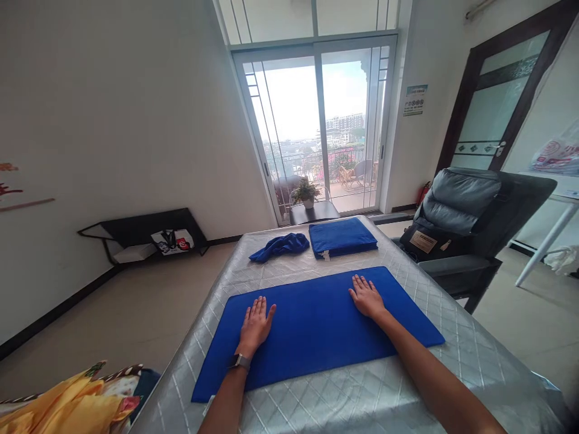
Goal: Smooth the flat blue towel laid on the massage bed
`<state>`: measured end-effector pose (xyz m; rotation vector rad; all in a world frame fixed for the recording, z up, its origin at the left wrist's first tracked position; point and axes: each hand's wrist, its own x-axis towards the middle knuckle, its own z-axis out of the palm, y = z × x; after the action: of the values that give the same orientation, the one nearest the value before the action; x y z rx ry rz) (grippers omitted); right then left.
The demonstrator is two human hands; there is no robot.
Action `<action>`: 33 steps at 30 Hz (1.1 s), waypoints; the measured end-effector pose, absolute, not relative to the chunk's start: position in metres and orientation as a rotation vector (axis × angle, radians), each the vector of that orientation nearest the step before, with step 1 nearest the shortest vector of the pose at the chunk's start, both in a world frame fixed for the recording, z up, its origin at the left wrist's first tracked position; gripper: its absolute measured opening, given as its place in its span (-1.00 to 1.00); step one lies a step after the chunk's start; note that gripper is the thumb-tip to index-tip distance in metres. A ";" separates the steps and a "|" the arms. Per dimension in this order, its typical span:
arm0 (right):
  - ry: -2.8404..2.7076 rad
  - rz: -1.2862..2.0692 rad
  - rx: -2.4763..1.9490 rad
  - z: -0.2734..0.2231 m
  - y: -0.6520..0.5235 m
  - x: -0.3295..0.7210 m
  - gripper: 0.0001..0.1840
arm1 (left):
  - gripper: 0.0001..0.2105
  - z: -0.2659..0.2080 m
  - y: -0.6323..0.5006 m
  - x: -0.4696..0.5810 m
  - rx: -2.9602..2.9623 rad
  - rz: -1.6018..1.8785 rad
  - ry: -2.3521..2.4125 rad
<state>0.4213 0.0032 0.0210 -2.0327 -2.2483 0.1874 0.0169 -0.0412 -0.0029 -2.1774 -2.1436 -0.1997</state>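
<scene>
A blue towel (312,337) lies spread flat across the table in front of me. On its left part rests my left hand (257,322), palm down with the fingers stretched out; a dark watch is on that wrist. My right hand (366,297) lies flat near the towel's far right corner, fingers extended, holding nothing. Beyond the towel sit a neat stack of folded blue towels (342,236) with a white tag at its front, and a crumpled blue cloth (279,246) to the left of the stack.
A silver quilted cover (335,398) is over the table. To the right stands a dark armchair (465,211) with a black bag on it. A potted plant (307,193) is behind the table. Yellow fabric (67,404) lies at lower left; a black rack (149,235) stands by the wall.
</scene>
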 end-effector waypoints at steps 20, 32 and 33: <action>-2.046 0.048 -2.309 -0.002 0.014 0.529 -0.27 | -0.31 -0.031 -0.060 -0.097 -2.038 -0.294 -2.385; -2.241 0.144 -1.992 0.042 -0.036 0.461 -0.36 | -0.42 0.047 -0.079 -0.001 -2.390 -0.784 -2.115; -2.299 0.208 -1.874 0.047 -0.047 0.442 -0.36 | -0.46 0.055 -0.084 0.020 -2.493 -0.745 -2.030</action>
<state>0.4417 -0.0472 0.0471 -1.8741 -2.2990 0.2079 0.0197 -0.0839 0.0549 -2.4929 -2.0305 -0.7449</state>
